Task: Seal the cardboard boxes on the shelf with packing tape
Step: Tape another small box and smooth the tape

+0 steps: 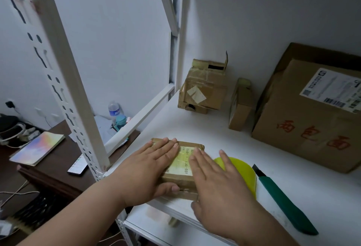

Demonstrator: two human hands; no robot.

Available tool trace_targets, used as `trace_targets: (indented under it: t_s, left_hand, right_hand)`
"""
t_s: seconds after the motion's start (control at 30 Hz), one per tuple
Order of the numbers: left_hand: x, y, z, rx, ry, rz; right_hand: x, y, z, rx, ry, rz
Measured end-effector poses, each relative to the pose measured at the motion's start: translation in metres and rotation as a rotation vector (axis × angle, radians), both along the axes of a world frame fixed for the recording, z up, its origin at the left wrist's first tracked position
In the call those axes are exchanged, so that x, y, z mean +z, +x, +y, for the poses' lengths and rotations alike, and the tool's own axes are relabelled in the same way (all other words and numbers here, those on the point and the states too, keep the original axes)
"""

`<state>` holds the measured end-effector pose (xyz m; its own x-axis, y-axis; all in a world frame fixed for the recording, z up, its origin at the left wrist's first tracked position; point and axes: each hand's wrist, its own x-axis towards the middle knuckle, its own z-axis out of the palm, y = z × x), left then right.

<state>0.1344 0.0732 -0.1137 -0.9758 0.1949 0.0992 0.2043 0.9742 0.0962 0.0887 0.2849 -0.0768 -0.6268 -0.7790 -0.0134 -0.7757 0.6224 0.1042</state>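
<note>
Head view: small cardboard box (180, 169) at the front edge of the shelf (224, 128), yellowish tape already across its top. Left hand (148, 169) and right hand (216, 185) lie flat on it, fingers straight, gripping nothing; likely pressing the tape down. Yellow tape roll (244, 175) and green cutter (283, 201) just right. Tall box (203, 87) at the back has a flap open, probably still to seal.
</note>
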Motion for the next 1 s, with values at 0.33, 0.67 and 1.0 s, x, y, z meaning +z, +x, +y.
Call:
trace_targets:
  t_s: [0.33, 0.67, 1.0]
  left_hand:
    - [0.034, -0.010, 0.023, 0.079, -0.159, -0.183]
    - [0.032, -0.036, 0.047, 0.069, -0.064, -0.208]
    - [0.037, -0.036, 0.039, -0.031, 0.964, -0.121]
  right_hand:
    - [0.005, 0.002, 0.007, -0.096, 0.010, 0.012]
    - [-0.001, -0.047, 0.090, -0.414, -0.471, -0.698]
    - [0.050, -0.076, 0.079, -0.085, -1.410, -1.001]
